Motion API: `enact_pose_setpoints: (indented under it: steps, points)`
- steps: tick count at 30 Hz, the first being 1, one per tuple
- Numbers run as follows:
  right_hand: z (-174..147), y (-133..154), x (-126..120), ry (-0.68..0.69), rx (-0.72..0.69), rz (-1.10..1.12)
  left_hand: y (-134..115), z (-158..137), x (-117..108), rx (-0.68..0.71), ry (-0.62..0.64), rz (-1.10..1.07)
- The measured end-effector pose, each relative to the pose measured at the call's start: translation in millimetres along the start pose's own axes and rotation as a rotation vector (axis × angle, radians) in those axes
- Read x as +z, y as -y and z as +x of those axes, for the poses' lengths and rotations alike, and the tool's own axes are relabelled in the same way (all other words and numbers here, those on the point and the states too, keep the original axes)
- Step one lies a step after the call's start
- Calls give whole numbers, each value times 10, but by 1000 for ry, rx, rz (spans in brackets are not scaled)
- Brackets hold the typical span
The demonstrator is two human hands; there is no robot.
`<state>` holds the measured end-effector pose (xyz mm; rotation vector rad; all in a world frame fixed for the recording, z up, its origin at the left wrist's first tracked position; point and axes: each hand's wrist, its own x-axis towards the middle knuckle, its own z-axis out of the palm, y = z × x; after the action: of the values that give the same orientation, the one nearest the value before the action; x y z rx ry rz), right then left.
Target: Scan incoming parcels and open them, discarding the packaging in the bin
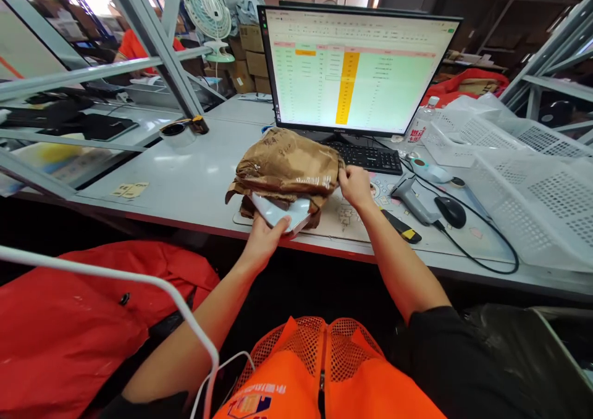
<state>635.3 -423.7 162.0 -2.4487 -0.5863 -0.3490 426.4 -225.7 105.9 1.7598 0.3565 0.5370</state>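
A crumpled brown paper mailing bag with handwriting on it lies at the desk's front, its torn mouth facing me. Out of that mouth sticks a pale, flat box, its inner part hidden in the paper. My left hand grips the box's near end, thumb on top and fingers underneath. At the bag's right edge, my right hand is closed on the brown paper.
Behind the bag stand a monitor and a keyboard. A barcode scanner, mouse, box cutter and white plastic baskets are on the right. Tape sits left. A person in orange is behind the rack.
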Motion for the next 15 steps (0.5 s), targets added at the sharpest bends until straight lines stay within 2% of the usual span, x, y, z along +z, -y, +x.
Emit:
enact_pose_setpoints:
  steps: [2,3,4,6,8,10,12,15]
  points:
    - [-97,-89,-140,184,-40,6,-30,58,-245,-48,38,156]
    - [-132,-122,-242,217,-51,20,-77,94,-360,-58,74,274]
    - [-154,-125,-361,175,-75,45,-146,131,-457,-54,116,402]
    - [-169,-8,-621,-36,-225,104,-342,204,-568,0,191,624]
    - [-178,269,-861,-182,-480,121,-584,269,-559,94,224,769]
    - [-202,596,-1038,-179,-690,65,-826,311,-469,197,232,873]
    - [-225,845,-1142,-156,-766,-23,-1023,319,-348,279,239,962]
    - [-235,966,-1184,-177,-738,-141,-1186,290,-170,358,251,1024]
